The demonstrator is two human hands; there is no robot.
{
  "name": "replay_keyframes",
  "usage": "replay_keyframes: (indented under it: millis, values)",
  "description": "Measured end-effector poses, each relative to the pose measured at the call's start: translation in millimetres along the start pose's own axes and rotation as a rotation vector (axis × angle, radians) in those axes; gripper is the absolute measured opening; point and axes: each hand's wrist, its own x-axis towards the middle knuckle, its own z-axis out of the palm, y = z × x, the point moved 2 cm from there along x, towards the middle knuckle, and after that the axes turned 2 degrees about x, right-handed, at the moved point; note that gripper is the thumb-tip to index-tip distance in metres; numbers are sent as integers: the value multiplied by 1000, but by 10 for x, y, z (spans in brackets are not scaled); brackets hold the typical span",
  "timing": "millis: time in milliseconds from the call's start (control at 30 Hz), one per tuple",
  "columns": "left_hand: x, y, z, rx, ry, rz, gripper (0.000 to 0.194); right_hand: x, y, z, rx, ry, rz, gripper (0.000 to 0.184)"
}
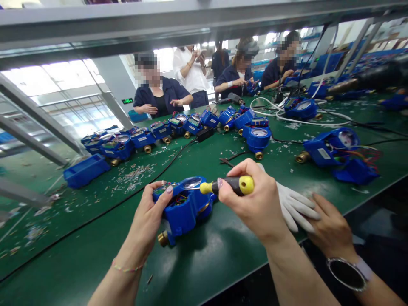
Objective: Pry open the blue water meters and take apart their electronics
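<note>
I see the right hand (256,208) grip a screwdriver (207,188) — pointing left over the blue meter (181,214) (whose left end the left hand (149,214) holds).

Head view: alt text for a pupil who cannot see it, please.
The right hand holds a screwdriver at a blue meter gripped by the left hand, over a green bench. More blue meters stand behind, with other people beyond. Someone else's hand is at right.
</note>
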Motion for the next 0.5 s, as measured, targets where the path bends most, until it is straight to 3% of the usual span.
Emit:
replay_keyframes:
  millis: [167,300,500]
  values:
    - [199,-118,-132,-223,-245,-45,60,-120,162,-11,108,52,134,16]
    - [362,-237,-169,-350,-299,-83,72,-243,253,18,227,31,193,14]
    - [418,-204,-136,-382,-317,-96,75,-271,155,26,196,-49,54,13]
